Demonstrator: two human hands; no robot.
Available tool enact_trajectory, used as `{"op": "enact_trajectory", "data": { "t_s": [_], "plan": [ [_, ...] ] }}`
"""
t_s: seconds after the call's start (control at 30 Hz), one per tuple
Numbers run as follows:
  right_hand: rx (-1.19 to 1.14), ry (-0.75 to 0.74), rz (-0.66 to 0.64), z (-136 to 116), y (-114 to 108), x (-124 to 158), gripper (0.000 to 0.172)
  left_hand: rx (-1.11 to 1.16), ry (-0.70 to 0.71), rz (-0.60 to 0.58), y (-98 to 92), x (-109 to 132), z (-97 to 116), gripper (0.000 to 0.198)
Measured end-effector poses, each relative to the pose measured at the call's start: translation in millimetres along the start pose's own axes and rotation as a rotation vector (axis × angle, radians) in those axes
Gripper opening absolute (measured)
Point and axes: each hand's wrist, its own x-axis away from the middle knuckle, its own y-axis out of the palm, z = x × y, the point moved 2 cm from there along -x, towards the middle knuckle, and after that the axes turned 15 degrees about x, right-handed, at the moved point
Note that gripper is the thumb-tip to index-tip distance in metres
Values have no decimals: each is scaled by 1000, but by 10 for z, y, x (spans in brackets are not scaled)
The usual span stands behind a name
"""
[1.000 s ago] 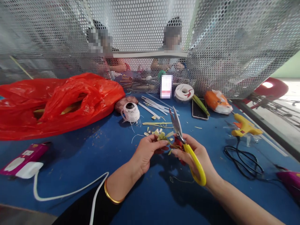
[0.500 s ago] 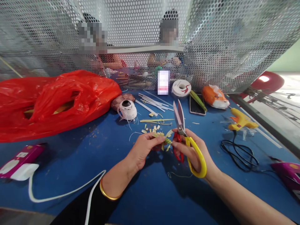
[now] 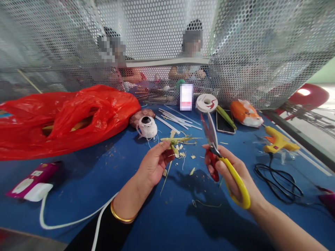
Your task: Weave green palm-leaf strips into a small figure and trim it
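My left hand (image 3: 154,162) pinches a small woven piece of green-yellow leaf strips (image 3: 173,143), with loose strip ends sticking out from it. My right hand (image 3: 232,170) is wrapped around a pair of scissors (image 3: 214,148) with one red and one yellow handle. Their blades point up and away, slightly parted, and stand clear of the woven piece. Cut scraps of pale strip (image 3: 180,152) lie on the blue table (image 3: 157,216) beyond and beside my left hand. A thin curled strand (image 3: 208,204) rests between my forearms.
Behind are a red plastic bag (image 3: 104,108), a ball of white string (image 3: 148,129), white strips (image 3: 175,118), a ribbon spool (image 3: 206,103) and a phone (image 3: 225,122). At right lies a yellow glue gun (image 3: 280,139) with its black cord. A white cable (image 3: 78,218) crosses near my left arm.
My hands have moved apart. The left has turned the woven piece upward and away from the scissors, while the right has shifted right with them. The view has tilted slightly.
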Motion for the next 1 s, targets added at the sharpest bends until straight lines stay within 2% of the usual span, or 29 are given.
{"op": "enact_trajectory", "data": {
  "t_s": [0.07,0.2,0.4,0.5,0.6,0.7,1.0],
  "plan": [
    [28,-5,-61,-11,-43,18,52,76,46,35,-1,-24,101,11],
    [65,69,-287,-1,-46,48,64,149,118,32,7,-25,234,11],
    [94,166,-478,-5,65,94,68,154,137,-2,4,-6,217,17],
    [41,228,-490,-36,104,147,68,163,126,-28,2,-1,185,18],
    [-5,266,-422,-75,104,207,67,171,103,-39,11,12,167,16],
    [-28,260,-392,-103,108,241,65,184,63,-29,25,21,153,13],
    [-88,202,-436,-34,119,214,57,175,31,-7,15,-1,98,8]
  ]
}}
